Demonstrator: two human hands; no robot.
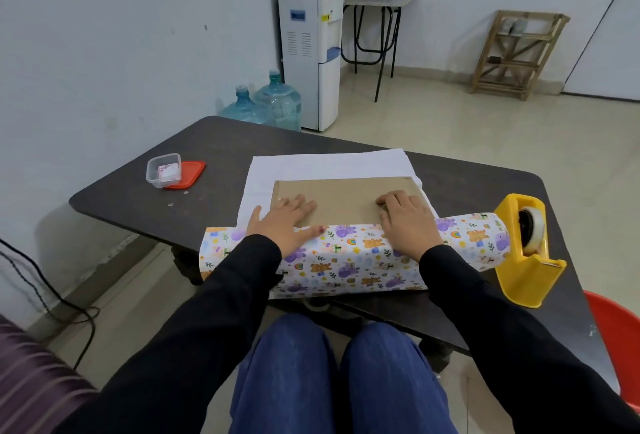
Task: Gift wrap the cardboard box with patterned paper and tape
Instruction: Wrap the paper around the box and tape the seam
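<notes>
Cardboard box (pixel 346 196) lies on the desk (pixel 225 142) under both hands. Left grip (pixel 284 222) and right grip (pixel 407 222) press flat, holding nothing, across the box and the patterned paper (pixel 346 260) lapping its near edge. Well left of the left grip, a clear tub (pixel 163 170) holds something small and pinkish.

At the counter's (pixel 207 142) near edge the patterned paper (pixel 346 260) hides the cardboard box's (pixel 346 196) near side, the left hand (pixel 282 224) and right hand (pixel 407 224) cover parts of its top, the clear tub's (pixel 163 170) pink contents are too small to tell, and the picture's right edge cuts the red chair (pixel 618 329).
</notes>
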